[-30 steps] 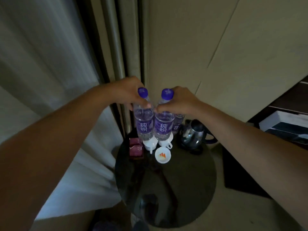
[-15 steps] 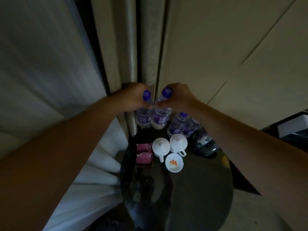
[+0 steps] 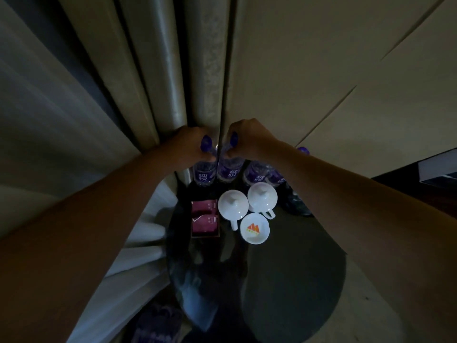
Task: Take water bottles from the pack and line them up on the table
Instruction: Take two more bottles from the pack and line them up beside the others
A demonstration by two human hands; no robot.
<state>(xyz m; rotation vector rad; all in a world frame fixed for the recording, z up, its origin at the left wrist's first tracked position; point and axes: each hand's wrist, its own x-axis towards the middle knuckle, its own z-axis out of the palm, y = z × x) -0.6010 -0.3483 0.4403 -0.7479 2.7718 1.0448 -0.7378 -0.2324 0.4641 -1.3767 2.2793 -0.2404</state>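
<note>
Two water bottles are gripped near their necks, one in each of the hands, at the far edge of a dark round desk (image 3: pixel 296 280). The left hand (image 3: pixel 190 144) is closed around the neck of the left bottle (image 3: pixel 204 173), whose blue cap shows just beside the knuckles; the right hand (image 3: pixel 247 138) is closed the same way around the right bottle (image 3: pixel 230 170). Both bottles stand close together, nearly touching, with purple labels facing the camera; whether their bases rest on the desk cannot be told. Just to the right of them, partly hidden under the right forearm, stand two more bottles (image 3: pixel 258 174) with the same purple labels, and a blue cap peeks out above the forearm. Nearer the camera sit two white lidded cups (image 3: pixel 233 204), side by side, and a small white dish (image 3: pixel 254 229) with an orange mark just in front of them. A dark red box (image 3: pixel 205 219) lies to the left of the cups. Pale curtains (image 3: pixel 148 70) hang behind the desk on the left, and a plain wall panel (image 3: pixel 321 70) rises on the right.
</note>
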